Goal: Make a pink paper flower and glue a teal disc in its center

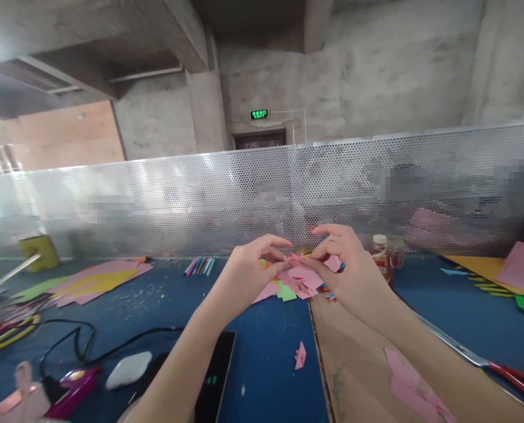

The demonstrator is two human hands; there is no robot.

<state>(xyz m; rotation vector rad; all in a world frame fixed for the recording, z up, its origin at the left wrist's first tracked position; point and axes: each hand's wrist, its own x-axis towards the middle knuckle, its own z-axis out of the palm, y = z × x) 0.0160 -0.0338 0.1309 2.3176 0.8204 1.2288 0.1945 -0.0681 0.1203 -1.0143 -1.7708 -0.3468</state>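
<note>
Over the middle of the table, my left hand point(255, 267) and my right hand point(339, 261) pinch a small piece of pink paper point(295, 259) between thumbs and fingers. The piece is creased, and the fingertips hide part of it. Just below it are more cut or folded pink paper point(304, 283) and a scrap of green paper point(286, 291); whether these join the held piece I cannot tell. Nearer me on the blue table lies a small folded pink paper piece point(300, 356). A pink paper strip point(414, 385) rests on the brown cardboard point(345, 358), beside my right forearm.
Red-handled scissors point(513, 376) lie at right. A phone point(215, 376), a white case point(128, 369) and a magenta tool point(74, 392) with a black cord are at left. Markers point(200, 266), coloured sheets point(98, 279) and a bottle point(380, 258) stand before a perforated metal partition point(191, 200).
</note>
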